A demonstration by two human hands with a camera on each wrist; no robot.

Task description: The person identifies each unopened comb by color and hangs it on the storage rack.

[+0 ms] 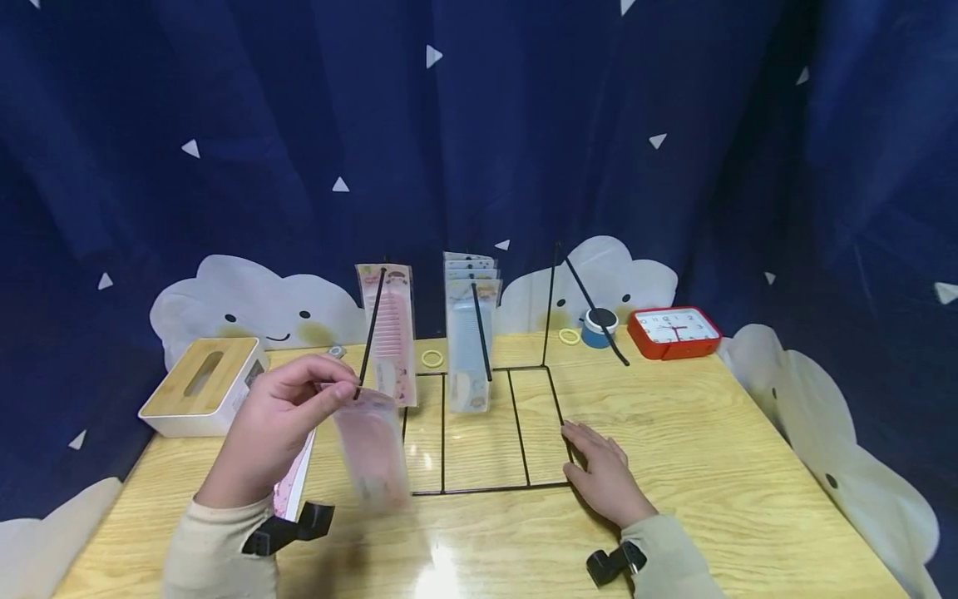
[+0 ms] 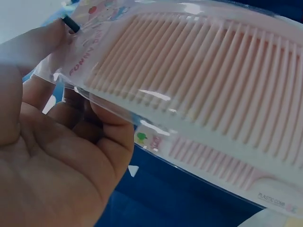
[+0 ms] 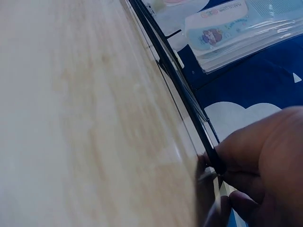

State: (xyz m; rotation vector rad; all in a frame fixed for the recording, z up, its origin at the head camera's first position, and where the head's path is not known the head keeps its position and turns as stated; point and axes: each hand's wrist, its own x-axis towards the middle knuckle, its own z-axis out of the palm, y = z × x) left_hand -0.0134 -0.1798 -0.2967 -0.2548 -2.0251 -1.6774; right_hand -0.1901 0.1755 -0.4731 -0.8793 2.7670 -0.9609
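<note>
My left hand (image 1: 299, 399) pinches the top of a bagged pink comb (image 1: 372, 453) between thumb and fingers. The comb hangs at the front end of the left hook of a black wire rack (image 1: 486, 488), and in the left wrist view the hook tip (image 2: 71, 23) pokes out at the bag's top. Farther back on that hook hangs another bagged pink comb (image 1: 395, 333). Several bagged blue combs (image 1: 469, 358) hang on the middle hook; the right hook (image 1: 591, 304) is bare. My right hand (image 1: 602, 474) grips the rack's front right corner, thumb and fingers around the bar (image 3: 189, 104).
A tissue box (image 1: 198, 387) with a wooden lid stands at the left. Pink patterned packaging (image 1: 290, 491) lies partly under my left forearm. Behind the rack are yellow rings (image 1: 432, 358) and a blue jar (image 1: 596, 335); a red clock (image 1: 674, 333) sits at the back right.
</note>
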